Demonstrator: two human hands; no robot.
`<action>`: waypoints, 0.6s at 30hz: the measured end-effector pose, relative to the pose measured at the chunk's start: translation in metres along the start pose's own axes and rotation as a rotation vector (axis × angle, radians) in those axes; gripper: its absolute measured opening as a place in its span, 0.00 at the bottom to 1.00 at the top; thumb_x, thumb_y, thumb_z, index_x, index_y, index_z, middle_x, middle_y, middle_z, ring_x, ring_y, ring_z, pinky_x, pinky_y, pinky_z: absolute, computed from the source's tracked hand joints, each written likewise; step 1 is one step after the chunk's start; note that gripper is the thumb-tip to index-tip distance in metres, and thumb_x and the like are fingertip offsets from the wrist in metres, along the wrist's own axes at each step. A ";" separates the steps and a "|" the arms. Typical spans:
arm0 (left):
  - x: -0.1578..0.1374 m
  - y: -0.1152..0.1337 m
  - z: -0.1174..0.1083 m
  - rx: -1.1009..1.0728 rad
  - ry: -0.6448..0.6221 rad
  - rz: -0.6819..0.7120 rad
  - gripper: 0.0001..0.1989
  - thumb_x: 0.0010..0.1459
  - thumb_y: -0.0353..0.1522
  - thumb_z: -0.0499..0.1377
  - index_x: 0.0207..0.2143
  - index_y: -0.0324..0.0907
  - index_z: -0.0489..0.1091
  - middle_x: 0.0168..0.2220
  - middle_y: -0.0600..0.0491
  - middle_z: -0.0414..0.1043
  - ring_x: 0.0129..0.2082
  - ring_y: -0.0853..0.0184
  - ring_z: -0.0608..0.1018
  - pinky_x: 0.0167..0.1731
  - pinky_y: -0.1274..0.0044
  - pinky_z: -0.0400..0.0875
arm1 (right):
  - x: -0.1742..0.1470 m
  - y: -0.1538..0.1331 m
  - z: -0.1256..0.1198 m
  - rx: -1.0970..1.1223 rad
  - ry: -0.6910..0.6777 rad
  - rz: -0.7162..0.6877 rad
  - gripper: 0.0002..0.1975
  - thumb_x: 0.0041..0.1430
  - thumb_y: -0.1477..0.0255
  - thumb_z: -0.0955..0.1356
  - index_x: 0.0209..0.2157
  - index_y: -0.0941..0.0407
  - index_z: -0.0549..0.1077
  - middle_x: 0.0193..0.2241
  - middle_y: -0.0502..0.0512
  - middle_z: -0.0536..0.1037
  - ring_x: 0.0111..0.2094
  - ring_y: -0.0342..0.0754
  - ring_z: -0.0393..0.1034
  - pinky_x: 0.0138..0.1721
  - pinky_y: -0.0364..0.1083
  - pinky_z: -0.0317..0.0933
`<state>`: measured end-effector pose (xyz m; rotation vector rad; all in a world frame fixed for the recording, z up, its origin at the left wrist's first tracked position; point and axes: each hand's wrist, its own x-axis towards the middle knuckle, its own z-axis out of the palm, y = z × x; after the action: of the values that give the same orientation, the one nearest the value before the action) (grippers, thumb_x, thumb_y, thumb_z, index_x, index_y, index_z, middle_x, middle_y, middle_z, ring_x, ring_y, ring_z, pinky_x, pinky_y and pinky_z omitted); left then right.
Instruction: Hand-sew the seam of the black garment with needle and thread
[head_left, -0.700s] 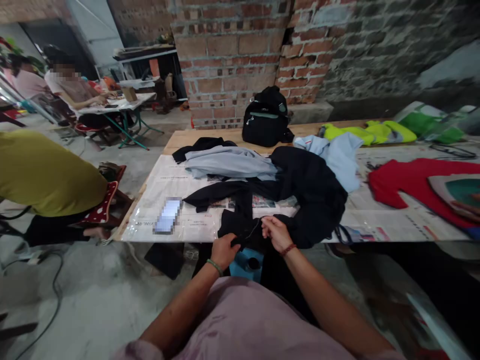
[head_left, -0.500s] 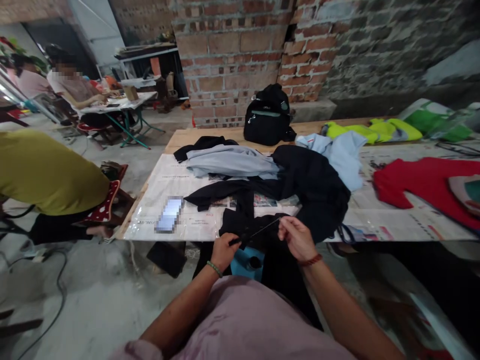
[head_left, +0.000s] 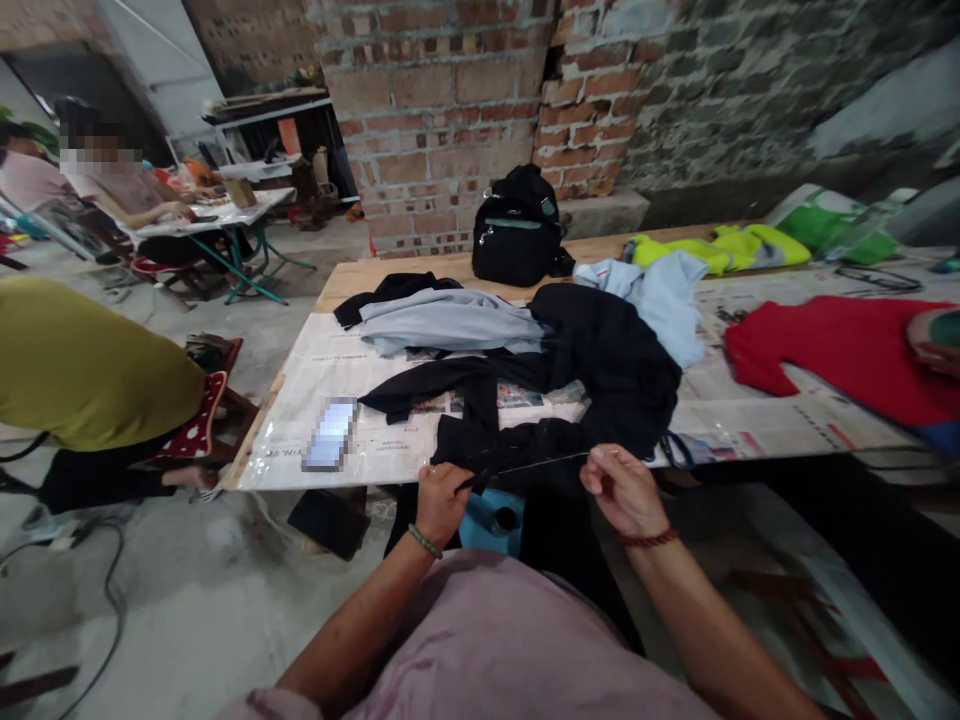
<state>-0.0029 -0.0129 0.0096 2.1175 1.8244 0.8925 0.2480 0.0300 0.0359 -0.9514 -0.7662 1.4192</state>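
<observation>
At the near edge of the newspaper-covered wooden table (head_left: 296, 375), the left hand (head_left: 441, 502) pinches a crumpled black cloth garment (head_left: 529, 442) while the right hand (head_left: 626, 492), well apart to its right, clamps a thin pale thread (head_left: 536, 463) stretched straight between the two.

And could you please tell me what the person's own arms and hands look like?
The left hand and right hand are gloveless, with a green beaded bracelet on the left and a reddish-brown bracelet on the right. A dusty pink sleeve shows at bottom left.
</observation>
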 end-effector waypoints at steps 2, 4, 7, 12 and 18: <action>-0.001 0.002 0.000 0.034 -0.001 0.012 0.07 0.48 0.26 0.57 0.30 0.44 0.72 0.30 0.53 0.73 0.34 0.66 0.72 0.40 0.70 0.60 | 0.000 0.000 -0.001 0.022 0.012 -0.021 0.10 0.42 0.68 0.70 0.22 0.56 0.66 0.16 0.44 0.65 0.12 0.35 0.55 0.15 0.39 0.51; -0.002 0.003 0.001 0.041 -0.015 0.016 0.07 0.48 0.26 0.57 0.30 0.44 0.71 0.30 0.53 0.72 0.35 0.65 0.72 0.41 0.69 0.59 | 0.000 0.000 -0.001 -0.002 0.043 -0.037 0.11 0.42 0.67 0.70 0.22 0.56 0.65 0.16 0.44 0.65 0.13 0.35 0.56 0.16 0.39 0.52; -0.001 0.003 0.003 -0.025 -0.034 0.003 0.07 0.48 0.26 0.56 0.31 0.43 0.71 0.32 0.53 0.72 0.36 0.66 0.71 0.41 0.71 0.61 | 0.000 0.000 0.002 -0.036 0.076 -0.040 0.12 0.42 0.65 0.70 0.25 0.55 0.65 0.22 0.48 0.71 0.16 0.37 0.61 0.17 0.39 0.54; 0.003 -0.001 0.006 -0.234 -0.103 -0.104 0.11 0.49 0.23 0.53 0.34 0.42 0.69 0.35 0.53 0.72 0.35 0.69 0.72 0.37 0.76 0.66 | -0.002 0.007 0.018 0.078 -0.024 0.055 0.12 0.47 0.63 0.68 0.27 0.54 0.62 0.29 0.49 0.73 0.17 0.37 0.61 0.19 0.40 0.55; 0.012 -0.004 0.003 -0.300 -0.145 -0.076 0.12 0.51 0.25 0.52 0.36 0.42 0.70 0.36 0.52 0.73 0.37 0.69 0.73 0.39 0.76 0.68 | -0.007 0.030 0.039 -0.307 -0.233 -0.042 0.09 0.55 0.63 0.62 0.29 0.54 0.66 0.17 0.45 0.63 0.14 0.37 0.52 0.18 0.40 0.52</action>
<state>-0.0042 0.0004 0.0084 1.8646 1.5775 0.9038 0.1993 0.0238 0.0275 -1.0045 -1.1976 1.4152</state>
